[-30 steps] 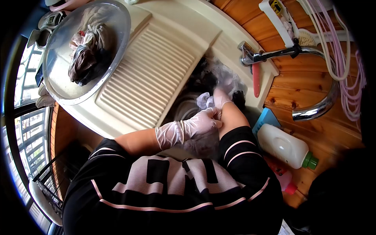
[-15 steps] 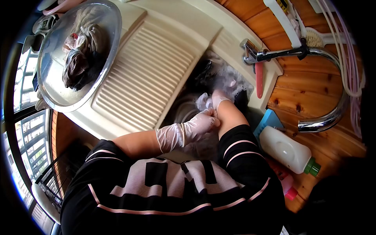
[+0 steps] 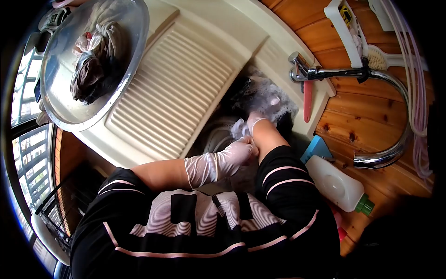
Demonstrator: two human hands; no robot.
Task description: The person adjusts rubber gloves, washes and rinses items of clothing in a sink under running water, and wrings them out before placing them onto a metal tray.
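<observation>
My left hand (image 3: pixel 232 157), in a thin whitish glove, is curled closed at the front of the sink, against my right forearm. What its fingers grip, if anything, is hidden. My right hand (image 3: pixel 255 122), gloved too, points down into the sudsy water, and its fingers are out of sight. Between the two hands a bunched white cloth (image 3: pixel 239 128) pokes up; I cannot tell which hand has hold of it. Grey-white foam (image 3: pixel 274 100) and dark wet fabric (image 3: pixel 238 88) fill the basin beyond.
Left of the basin lies a ribbed washboard slope (image 3: pixel 172 88). A clear tub (image 3: pixel 58 83) holding twisted wet clothes stands beyond it. At right are a chrome tap (image 3: pixel 390 76), a pink-handled tool (image 3: pixel 307 101), a blue scraper-like piece (image 3: pixel 317 149) and a white bottle (image 3: pixel 337 183) with a green cap.
Both hands have shifted only slightly, staying together over the basin. The camera view has tilted a little, moving the tub and the tap somewhat in the picture.
</observation>
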